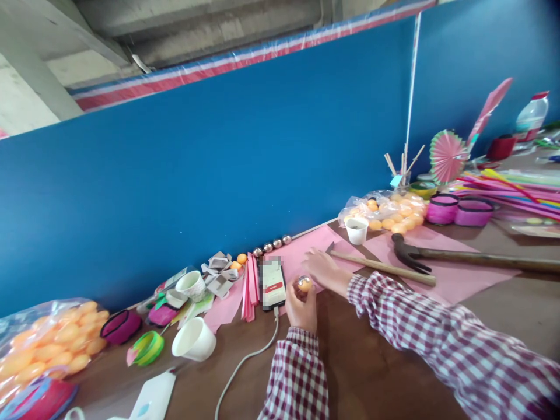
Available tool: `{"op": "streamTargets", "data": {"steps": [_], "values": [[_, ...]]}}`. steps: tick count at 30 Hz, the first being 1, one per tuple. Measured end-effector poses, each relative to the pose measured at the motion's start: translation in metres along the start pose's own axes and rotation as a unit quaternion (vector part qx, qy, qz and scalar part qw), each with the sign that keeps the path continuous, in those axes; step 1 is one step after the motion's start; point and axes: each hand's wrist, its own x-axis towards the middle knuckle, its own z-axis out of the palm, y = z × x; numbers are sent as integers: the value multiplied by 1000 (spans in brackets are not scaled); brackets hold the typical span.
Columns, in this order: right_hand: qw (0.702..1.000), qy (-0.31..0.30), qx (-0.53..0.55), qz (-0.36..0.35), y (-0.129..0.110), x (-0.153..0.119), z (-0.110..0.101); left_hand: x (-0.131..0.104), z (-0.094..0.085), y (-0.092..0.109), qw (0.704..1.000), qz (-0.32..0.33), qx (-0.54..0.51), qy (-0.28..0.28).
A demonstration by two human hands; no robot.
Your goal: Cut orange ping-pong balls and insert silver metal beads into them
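Observation:
My left hand (301, 309) pinches a small orange ball (305, 284) between thumb and fingers; its top looks silvery and shiny. Just beyond it, my right hand (322, 268) reaches over a sheet of pink paper (336, 240) with fingers stretched out and apart, slightly blurred, holding nothing that shows. Left of my hands lies a phone (273, 283) with a lit screen and a white cable (251, 354) plugged in. Several shiny metallic balls (277, 243) stand in a row along the blue panel. A thin hammer (385, 266) lies right of my right hand.
A claw hammer (464, 255) lies at the right. White cups (195, 339) stand at the left, another cup (357, 231) near the panel. Bags of orange balls (56, 341) sit at both sides. The blue panel (219, 169) bounds the table's back.

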Motion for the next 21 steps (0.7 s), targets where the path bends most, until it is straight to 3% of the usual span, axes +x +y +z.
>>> {"op": "streamTargets", "data": {"steps": [6, 12, 17, 21], "values": [[1000, 3, -13, 5, -6, -1, 0, 0, 1, -3, 1000, 21, 3, -7], [999, 46, 22, 9, -6, -6, -7, 0, 1, -5, 1000, 30, 5, 1], [983, 97, 145, 64, -2, -23, -20, -1, 1, -4, 1000, 23, 12, -5], [932, 166, 302, 112, -1, -44, -20, -2, 1, -1, 1000, -1, 14, -14]]}}
